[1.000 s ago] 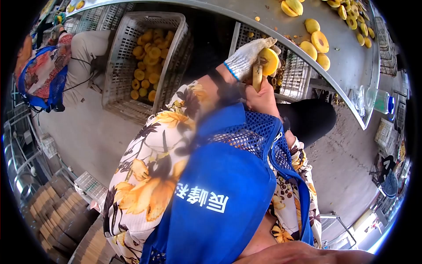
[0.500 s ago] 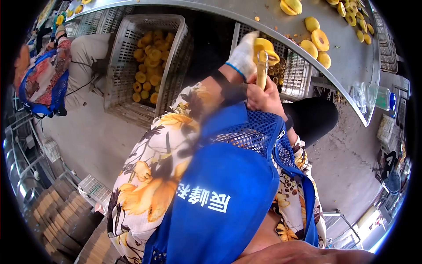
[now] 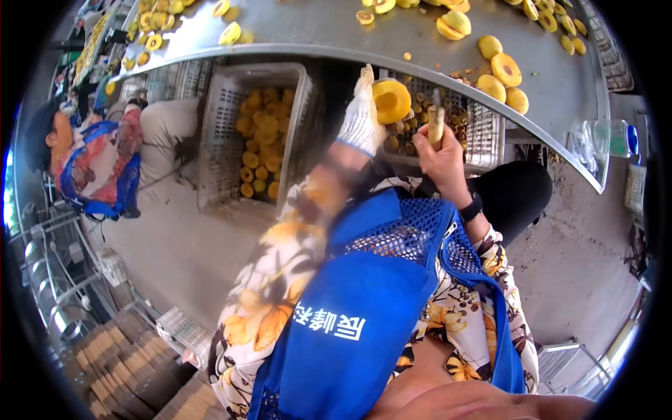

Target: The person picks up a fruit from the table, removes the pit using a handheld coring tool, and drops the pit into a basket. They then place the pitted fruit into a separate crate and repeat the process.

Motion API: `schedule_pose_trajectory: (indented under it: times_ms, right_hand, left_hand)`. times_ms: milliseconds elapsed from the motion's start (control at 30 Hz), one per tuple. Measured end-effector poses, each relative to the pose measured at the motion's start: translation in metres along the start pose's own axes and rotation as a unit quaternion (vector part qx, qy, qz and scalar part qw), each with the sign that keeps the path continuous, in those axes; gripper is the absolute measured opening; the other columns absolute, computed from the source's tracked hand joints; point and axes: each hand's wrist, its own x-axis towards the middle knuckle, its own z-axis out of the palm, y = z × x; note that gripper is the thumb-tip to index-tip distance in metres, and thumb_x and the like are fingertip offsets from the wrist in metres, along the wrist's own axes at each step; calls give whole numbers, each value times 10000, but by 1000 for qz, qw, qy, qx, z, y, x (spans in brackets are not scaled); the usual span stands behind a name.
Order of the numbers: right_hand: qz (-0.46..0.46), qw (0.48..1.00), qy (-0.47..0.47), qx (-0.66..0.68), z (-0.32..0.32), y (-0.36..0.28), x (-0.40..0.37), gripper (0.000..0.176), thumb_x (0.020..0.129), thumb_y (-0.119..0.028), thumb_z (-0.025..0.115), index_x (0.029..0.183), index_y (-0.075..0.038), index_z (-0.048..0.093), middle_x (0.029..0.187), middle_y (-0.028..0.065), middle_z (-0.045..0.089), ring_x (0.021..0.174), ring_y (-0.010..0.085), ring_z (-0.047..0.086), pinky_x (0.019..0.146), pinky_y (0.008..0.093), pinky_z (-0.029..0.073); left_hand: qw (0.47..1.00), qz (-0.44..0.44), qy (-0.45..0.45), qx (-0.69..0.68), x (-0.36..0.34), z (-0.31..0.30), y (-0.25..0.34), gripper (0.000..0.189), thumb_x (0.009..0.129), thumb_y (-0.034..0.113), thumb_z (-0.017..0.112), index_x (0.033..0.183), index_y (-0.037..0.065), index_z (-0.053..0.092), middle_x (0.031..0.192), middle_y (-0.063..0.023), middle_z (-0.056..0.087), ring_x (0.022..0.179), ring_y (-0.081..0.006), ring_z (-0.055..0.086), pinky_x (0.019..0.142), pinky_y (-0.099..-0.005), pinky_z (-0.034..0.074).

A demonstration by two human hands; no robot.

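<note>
1. Fruit half [image 3: 392,102]: yellow, hollow side showing, at the left hand [image 3: 362,115], short of the metal surface's [image 3: 315,29] front edge. Far side not visible.
2. Left hand: white knit glove, gripping the fruit half; one finger sticks up straight, others mostly hidden behind glove and fruit. Dark blur over the forearm.
3. Right hand [image 3: 442,155]: bare, closed around the wooden handle of a tool [image 3: 435,127]. Metal tip points away from the body, apart from the fruit; its shape is lost against the clutter behind.
4. Crate of brown bits [image 3: 485,140]: under the surface edge, beyond both hands, partly covered by them. Bits too small and jumbled to identify.
5. Fruit crate [image 3: 218,143]: left side, pale, holds yellow pieces; lower layers hidden.
6. Fruit pieces [image 3: 505,70] on surface: halves near the front edge, more behind, some cut off at top.
7. Bottle [image 3: 619,138]: far right, blue cap, warped by the lens.
8. Co-worker [image 3: 98,164]: far left, hands hard to make out.
</note>
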Motion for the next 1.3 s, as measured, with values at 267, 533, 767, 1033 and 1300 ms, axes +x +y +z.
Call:
schedule_pose_trajectory:
  times_ms: [267,533,767,1033,1300]
  right_hand:
    - [-36,996,65,-40,-25,13,1,102,862,-109,603,891,-37,536,624,-4,517,471,57,458,435,221,375]
    - [-69,989,107,-71,-37,21,-4,219,811,-190,631,949,-31,568,726,75,601,655,129,578,617,308,490]
    - [-88,985,118,-91,-49,36,-3,217,821,-196,632,932,-27,552,692,20,581,532,84,547,498,253,462]
    - [-28,992,106,-69,-58,11,-22,197,802,-178,651,895,-21,578,731,35,605,666,106,572,616,267,477]
    - [-2,987,130,-99,-64,-20,-16,235,783,-222,658,873,-28,560,702,65,574,647,122,533,603,294,465]
  left_hand:
    - [981,123,113,96,-11,-95,59,410,898,495,478,975,102,564,732,-63,621,597,-204,616,424,-286,444]
    - [604,244,363,666,-26,-141,105,527,848,546,476,999,83,678,991,-171,650,916,-348,610,820,-414,465]
    - [539,366,210,729,28,-23,122,348,873,374,509,917,60,653,947,-200,631,860,-377,594,756,-463,460]
    - [540,252,11,803,166,84,122,348,784,374,596,989,93,604,916,-196,633,888,-391,601,787,-440,487]
    - [440,295,7,848,216,78,94,414,775,338,599,1099,79,591,1146,-188,569,1118,-340,488,939,-414,415]
